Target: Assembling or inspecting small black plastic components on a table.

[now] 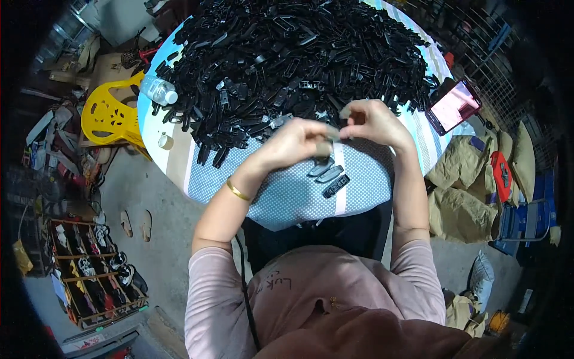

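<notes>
Some dark lettering (278,282) marks your shirt (224,293). Your left hand (297,142) and right hand (376,124) curl their blurred fingers (354,131), grip impossible to tell; loose dark parts (329,174) lie just nearer you.

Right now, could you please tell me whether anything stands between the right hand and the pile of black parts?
Nothing visible does: the right hand is at the near edge of the pile, with the bottle off to the left and the phone to the right.
</notes>
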The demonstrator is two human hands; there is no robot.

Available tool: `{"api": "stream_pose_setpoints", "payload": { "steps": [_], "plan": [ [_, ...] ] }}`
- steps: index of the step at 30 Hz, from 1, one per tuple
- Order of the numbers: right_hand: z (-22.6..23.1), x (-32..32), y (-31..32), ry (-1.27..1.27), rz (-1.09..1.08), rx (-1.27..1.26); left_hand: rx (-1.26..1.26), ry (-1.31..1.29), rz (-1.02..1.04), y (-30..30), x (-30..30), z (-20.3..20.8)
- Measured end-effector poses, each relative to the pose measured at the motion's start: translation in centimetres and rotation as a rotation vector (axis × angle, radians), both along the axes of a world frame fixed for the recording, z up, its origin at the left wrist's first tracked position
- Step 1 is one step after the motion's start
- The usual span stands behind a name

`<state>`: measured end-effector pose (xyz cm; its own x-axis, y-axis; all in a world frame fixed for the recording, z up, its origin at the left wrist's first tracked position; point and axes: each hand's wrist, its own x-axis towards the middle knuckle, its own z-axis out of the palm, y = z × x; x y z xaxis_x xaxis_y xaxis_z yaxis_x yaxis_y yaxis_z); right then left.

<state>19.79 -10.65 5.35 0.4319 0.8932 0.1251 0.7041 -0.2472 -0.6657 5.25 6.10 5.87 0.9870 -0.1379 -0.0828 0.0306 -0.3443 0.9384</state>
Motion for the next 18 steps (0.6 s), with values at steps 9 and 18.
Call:
{"api": "stream_pose_setpoints", "payload": {
  "steps": [9,18],
  "plan": [
    [-1.1,-1.6,0.7,-0.432,-0.124,-0.125,1.0,-0.506,0.394,-1.6,1.6,-3.4],
    [-1.5,-0.6,1.1,-0.35,-0.214,0.219,1.031,-0.596,0.352,-1.6,2.3,-4.9]
  ]
}}
